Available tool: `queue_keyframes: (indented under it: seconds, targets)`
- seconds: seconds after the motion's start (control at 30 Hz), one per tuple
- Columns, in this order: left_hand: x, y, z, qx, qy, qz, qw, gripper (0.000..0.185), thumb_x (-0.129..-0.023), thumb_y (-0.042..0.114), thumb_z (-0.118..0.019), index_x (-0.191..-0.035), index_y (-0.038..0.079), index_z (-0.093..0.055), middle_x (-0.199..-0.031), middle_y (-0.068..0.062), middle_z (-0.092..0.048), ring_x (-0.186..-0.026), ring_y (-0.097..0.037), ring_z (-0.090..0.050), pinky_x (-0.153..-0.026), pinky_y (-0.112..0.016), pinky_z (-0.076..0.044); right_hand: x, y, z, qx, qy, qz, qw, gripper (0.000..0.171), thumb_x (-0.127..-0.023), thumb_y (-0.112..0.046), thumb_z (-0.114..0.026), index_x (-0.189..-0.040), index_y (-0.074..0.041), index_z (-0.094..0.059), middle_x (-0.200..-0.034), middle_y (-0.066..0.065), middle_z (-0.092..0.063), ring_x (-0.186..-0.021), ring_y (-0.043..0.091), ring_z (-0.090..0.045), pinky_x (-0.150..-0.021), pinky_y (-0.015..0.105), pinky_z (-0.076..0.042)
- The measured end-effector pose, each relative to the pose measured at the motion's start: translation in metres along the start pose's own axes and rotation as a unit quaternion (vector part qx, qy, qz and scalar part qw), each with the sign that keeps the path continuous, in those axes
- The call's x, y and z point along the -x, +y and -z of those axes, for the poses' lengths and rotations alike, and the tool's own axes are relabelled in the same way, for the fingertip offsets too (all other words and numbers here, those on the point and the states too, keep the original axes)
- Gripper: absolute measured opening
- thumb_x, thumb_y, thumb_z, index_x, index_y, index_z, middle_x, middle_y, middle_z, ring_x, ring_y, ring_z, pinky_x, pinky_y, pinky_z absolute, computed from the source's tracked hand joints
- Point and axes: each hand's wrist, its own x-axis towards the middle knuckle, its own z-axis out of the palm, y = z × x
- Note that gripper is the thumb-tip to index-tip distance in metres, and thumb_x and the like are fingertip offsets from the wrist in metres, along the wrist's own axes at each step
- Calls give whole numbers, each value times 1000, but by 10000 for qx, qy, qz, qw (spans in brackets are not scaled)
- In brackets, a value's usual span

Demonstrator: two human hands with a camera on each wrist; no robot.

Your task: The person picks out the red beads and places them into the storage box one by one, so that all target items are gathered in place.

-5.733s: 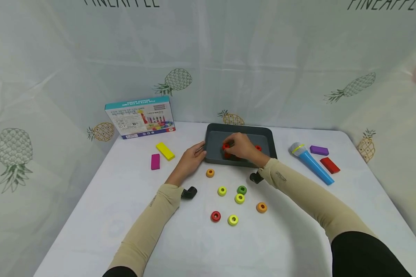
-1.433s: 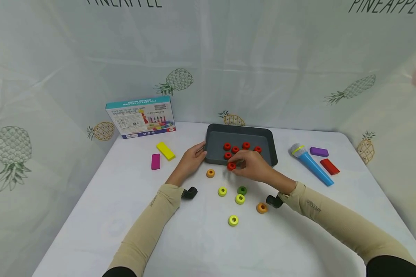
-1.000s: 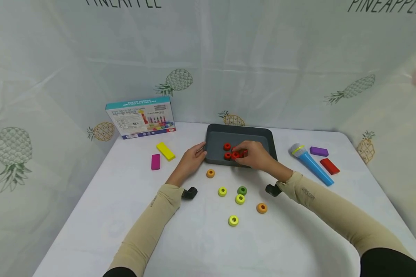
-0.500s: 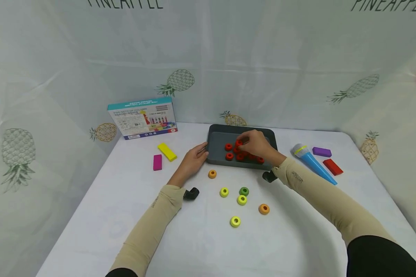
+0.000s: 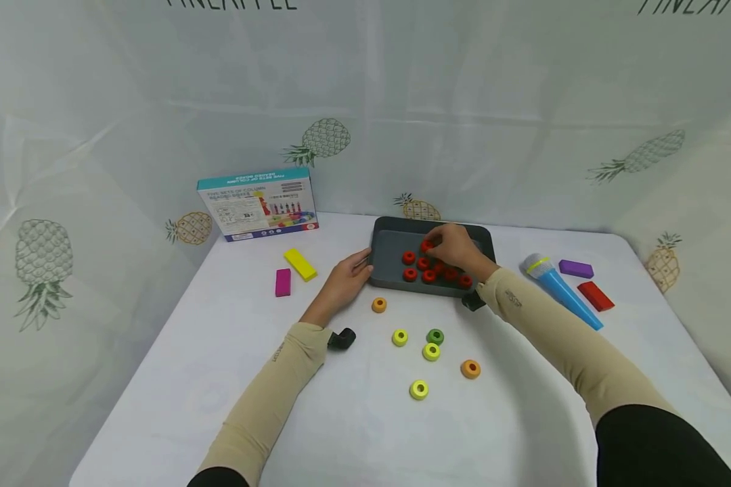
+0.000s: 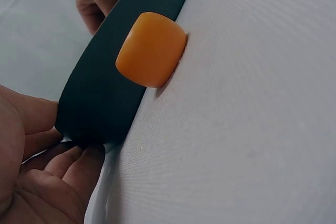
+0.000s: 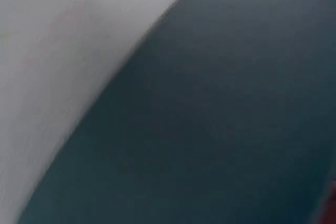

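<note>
In the head view, a dark grey tray [image 5: 396,233] lies at the back of the white table. Several red beads [image 5: 429,276], ring-shaped, sit along its front half. My right hand [image 5: 453,245] reaches over the tray and pinches one red bead [image 5: 426,246] farther back, behind the others. My left hand [image 5: 344,281] holds the tray's front left corner, thumb and fingers against its sides; the left wrist view shows those fingers [image 6: 86,169] up close. An orange bead [image 6: 152,50] stands on the table beside the tray's front wall. The right wrist view shows mostly blurred dark tray.
Yellow-green beads [image 5: 419,389], a green bead [image 5: 435,337] and another orange bead [image 5: 470,368] lie nearer the front. Yellow [image 5: 300,264] and magenta [image 5: 283,283] blocks and a toy box [image 5: 258,204] are left. A blue microphone [image 5: 563,294], purple block [image 5: 576,268] and red block [image 5: 595,295] lie right.
The red bead at the table's front is gone from there. My right hand has carried a red bead from the tray's front rim toward its back. My left hand stays at the corner.
</note>
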Motion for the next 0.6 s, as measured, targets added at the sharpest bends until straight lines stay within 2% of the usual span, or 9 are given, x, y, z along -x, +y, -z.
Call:
queue_keyframes:
  seconds: [0.23, 0.43, 0.6]
  targets:
    - [2, 1, -6, -132, -8, 47, 9999, 53, -105, 28, -56, -156, 22, -42, -161, -3, -42, -142, -15, -49, -117, -35, -43, 1, 3, -5, 125, -147, -120, 9997, 36, -89, -11, -76, -122, 2, -71, -120, 21, -71, -110, 34, -66, -94, 48, -58]
    - [3, 0, -5, -163, 56, 83, 9998, 53, -105, 28, -56, -155, 23, -42, -160, -2, -43, -142, -16, -50, -118, -37, -42, 1, 3, -7, 195, -129, 13, 9997, 33, -89, -9, -76, -120, 2, -72, -117, 21, -72, -108, 34, -67, -91, 48, -59]
    - [3, -5, 1, -97, -38, 143, 9998, 54, -106, 31, -55, -157, 25, -40, -162, -1, -41, -144, -15, -47, -119, -37, -41, 7, 0, -7, 163, -13, 122, 9998, 41, -90, -9, -75, -128, 3, -67, -126, 23, -68, -114, 37, -66, -94, 50, -58]
